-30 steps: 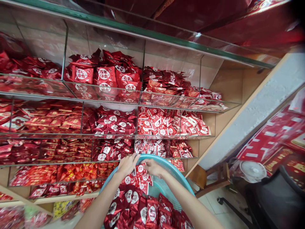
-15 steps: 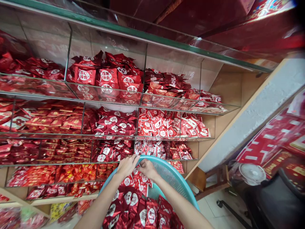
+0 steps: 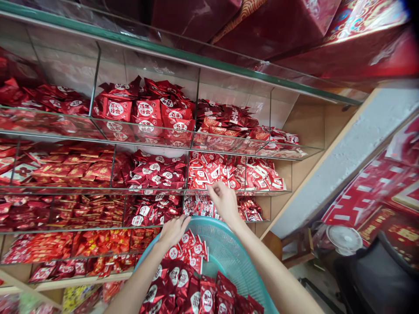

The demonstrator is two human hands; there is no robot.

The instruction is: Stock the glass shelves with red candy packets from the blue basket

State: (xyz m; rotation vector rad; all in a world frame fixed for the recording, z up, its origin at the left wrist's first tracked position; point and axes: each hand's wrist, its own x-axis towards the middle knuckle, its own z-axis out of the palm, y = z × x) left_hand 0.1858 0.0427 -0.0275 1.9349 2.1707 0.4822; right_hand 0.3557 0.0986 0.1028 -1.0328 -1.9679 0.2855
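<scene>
A turquoise plastic basket [image 3: 244, 257] stands in front of me, holding dark red packets [image 3: 183, 279] and smaller red-and-white packets [image 3: 196, 248]. My left hand [image 3: 174, 229] is closed over the basket's far rim, thumb side up. Above the rim, my right hand [image 3: 224, 200] reaches to the front edge of a shelf compartment heaped with small red-and-white packets [image 3: 212, 170]. Its fingers are loosely bent and apart, with nothing visible in them.
Glass-divided shelves [image 3: 147, 192] hold several heaps of red packets. Large dark red boxes [image 3: 278, 30] sit on top. To the right are a wooden stool [image 3: 299, 248], a black chair [image 3: 376, 270] and a clear round lid [image 3: 344, 239].
My right hand has left the small packets inside the basket and moved up and right to the shelf. My left hand stays on the rim.
</scene>
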